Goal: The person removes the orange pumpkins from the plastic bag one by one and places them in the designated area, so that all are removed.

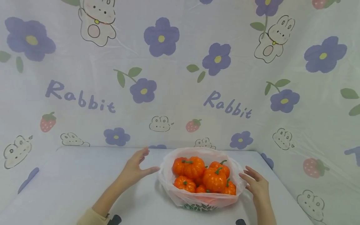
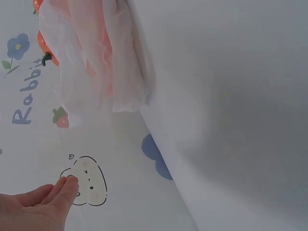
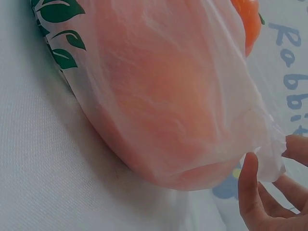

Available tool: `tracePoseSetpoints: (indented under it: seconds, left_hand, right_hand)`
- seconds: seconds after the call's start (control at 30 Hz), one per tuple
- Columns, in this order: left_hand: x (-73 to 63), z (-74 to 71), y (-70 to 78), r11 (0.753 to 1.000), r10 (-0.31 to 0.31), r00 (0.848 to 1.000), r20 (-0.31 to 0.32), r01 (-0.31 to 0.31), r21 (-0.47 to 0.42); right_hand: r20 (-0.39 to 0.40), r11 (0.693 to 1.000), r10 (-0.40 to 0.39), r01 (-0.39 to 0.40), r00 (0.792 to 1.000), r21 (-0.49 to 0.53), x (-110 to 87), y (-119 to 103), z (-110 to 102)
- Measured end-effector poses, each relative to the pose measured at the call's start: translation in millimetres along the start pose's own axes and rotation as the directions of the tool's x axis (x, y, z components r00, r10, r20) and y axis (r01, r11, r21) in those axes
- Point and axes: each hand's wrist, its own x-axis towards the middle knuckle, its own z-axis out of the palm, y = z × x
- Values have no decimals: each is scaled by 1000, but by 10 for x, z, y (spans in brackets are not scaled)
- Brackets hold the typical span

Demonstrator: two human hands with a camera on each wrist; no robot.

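A white, see-through plastic bag (image 1: 168,187) with green leaf print stands on the table, its mouth wide and facing up. Several small orange pumpkins (image 1: 215,179) with green stems fill it. To the bag's left is my left hand (image 1: 135,168), fingers apart and thumb pointing at the rim; in the left wrist view that hand (image 2: 41,204) is clear of the plastic. On the other side, my right hand (image 1: 257,184) is at the right rim with its fingers spread. The right wrist view shows its thumb (image 3: 249,180) and fingertips around the loose edge, without a visible firm pinch.
The bag stands on a white-covered table (image 1: 70,178). Behind it hangs a pale cloth (image 1: 180,84) printed with rabbits, purple flowers and strawberries. The cloth also runs along the table's right side. Dark wrist straps (image 1: 114,219) show at the bottom edge.
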Motion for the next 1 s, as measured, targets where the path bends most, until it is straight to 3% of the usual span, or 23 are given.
tracePoseSetpoints:
  seconds: [0.37,0.53,1.0]
  left_hand:
    - [16,126,45,996,53,999,-3,-53,-68]
    - [45,218,79,996,39,999,17,-37,-82]
    - [90,484,201,990,26,998,65,-17,-141]
  right_hand:
    - [21,999,-42,42,999,9,-72,-49,1]
    - [-2,999,-49,49,999,10,-80,-58,-11]
    - [48,999,-7,9,999,-39,-130,-116,-8]
